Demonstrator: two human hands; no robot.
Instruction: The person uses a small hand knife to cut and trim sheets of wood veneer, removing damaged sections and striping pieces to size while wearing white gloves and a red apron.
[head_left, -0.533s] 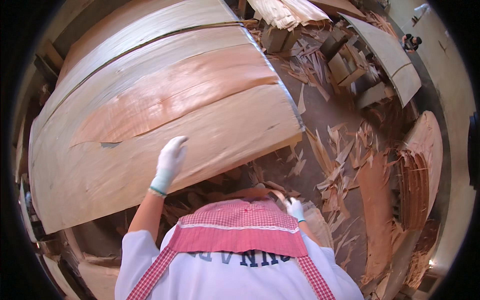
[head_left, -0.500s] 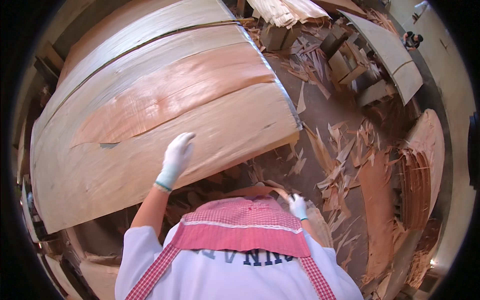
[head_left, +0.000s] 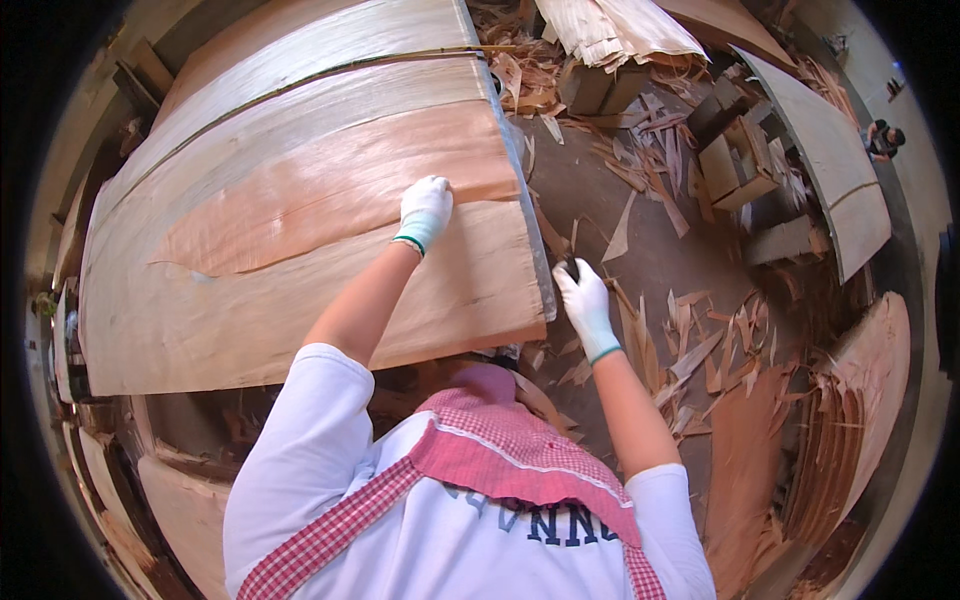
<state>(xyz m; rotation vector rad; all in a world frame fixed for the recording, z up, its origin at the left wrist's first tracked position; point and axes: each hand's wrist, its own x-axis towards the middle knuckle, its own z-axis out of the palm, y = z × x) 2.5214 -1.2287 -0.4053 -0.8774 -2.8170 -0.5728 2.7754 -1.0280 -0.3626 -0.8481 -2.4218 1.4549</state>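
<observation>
A broad stack of wood veneer sheets [head_left: 330, 320] lies before me, pale on top with a reddish-orange patch of veneer [head_left: 300, 205] across its middle. My left hand [head_left: 427, 208], in a white glove with a green cuff, is over the right part of this patch near its lower edge. Its fingers are curled closed, and whatever they may grip is hidden. Just beyond the stack's right edge, my gloved right hand [head_left: 585, 300] is closed round a dark-handled tool [head_left: 571, 267]. The tool's far end blends into the brown background, so its kind is unclear.
Torn veneer scraps [head_left: 690, 340] litter the floor on the right. Wooden blocks [head_left: 735, 165] stand farther off, beside a leaning pale sheet [head_left: 825, 160]. A curved bundle of veneer [head_left: 850, 410] is at the right. Another person [head_left: 882, 140] is at the far right.
My left hand has moved right and farther onto the orange patch, its fingers now curled. My right hand has come up from beside my body to the stack's right edge, holding the tool.
</observation>
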